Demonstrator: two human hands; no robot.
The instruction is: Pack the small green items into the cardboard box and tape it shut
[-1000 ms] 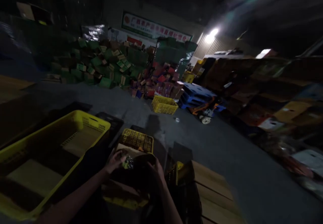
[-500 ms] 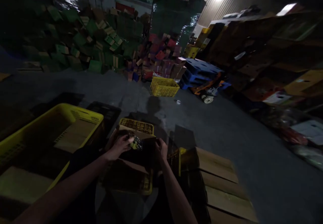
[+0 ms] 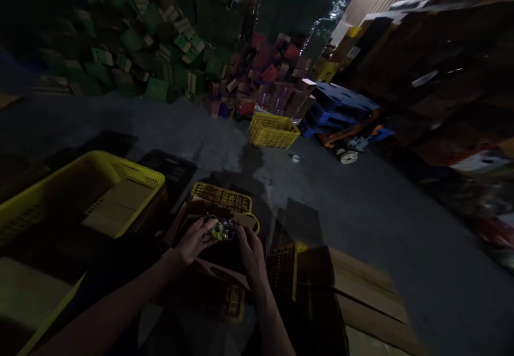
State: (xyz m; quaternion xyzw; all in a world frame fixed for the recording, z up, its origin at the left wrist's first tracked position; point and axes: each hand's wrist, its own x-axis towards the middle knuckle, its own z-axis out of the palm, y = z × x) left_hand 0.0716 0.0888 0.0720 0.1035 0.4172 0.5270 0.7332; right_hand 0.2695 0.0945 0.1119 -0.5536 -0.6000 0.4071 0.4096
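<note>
My left hand point(image 3: 197, 240) is closed round the left side of a small clear plastic package point(image 3: 220, 230) with something yellow-green inside; its exact kind is too dark to tell. The package is over an open cardboard box point(image 3: 225, 270), whose inside is in deep shadow. At the package's right end is my right hand point(image 3: 252, 250), with fingers stretched out and their tips close to the plastic. Whether they touch it is unclear. The box rests on or in a yellow plastic crate point(image 3: 223, 194), whose slotted rim shows behind it.
At left stands a large yellow crate point(image 3: 96, 159) with cardboard pieces inside. Cardboard boxes point(image 3: 371, 286) are stacked at right. Farther off are another yellow crate point(image 3: 275, 131), blue pallets point(image 3: 341, 99), a pallet jack point(image 3: 349, 147) and a heap of green cartons point(image 3: 156, 89).
My right hand has left the box's right edge and come in to the package's right end. My left hand still holds the package. The view has tilted down and turned slightly left.
</note>
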